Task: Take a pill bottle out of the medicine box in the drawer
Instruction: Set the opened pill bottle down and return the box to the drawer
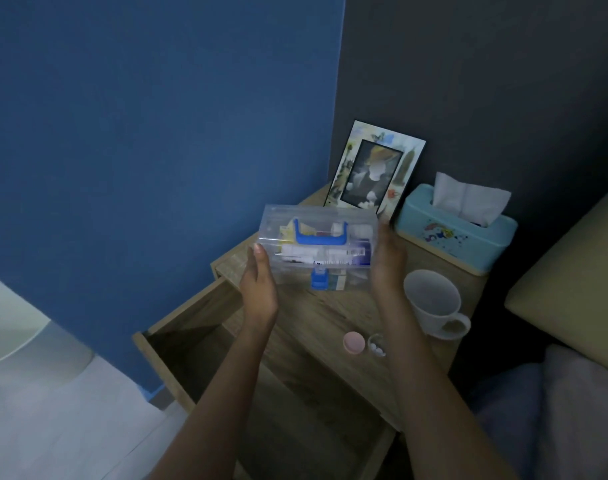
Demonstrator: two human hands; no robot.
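I hold a clear plastic medicine box (318, 242) with a blue handle and a blue latch above the nightstand top, its lid closed. My left hand (259, 282) presses its left end and my right hand (387, 261) presses its right end. Tubes, packets and white containers show through the plastic; I cannot pick out a pill bottle inside. Below my arms the wooden drawer (178, 344) stands pulled out and its inside looks dark.
On the nightstand (316, 313) stand a picture frame (375, 168), a light blue tissue box (458, 233) and a white mug (434, 303). A pink cap (354, 342) lies beside a small open container of white pills (377, 346). A bed edge is at right.
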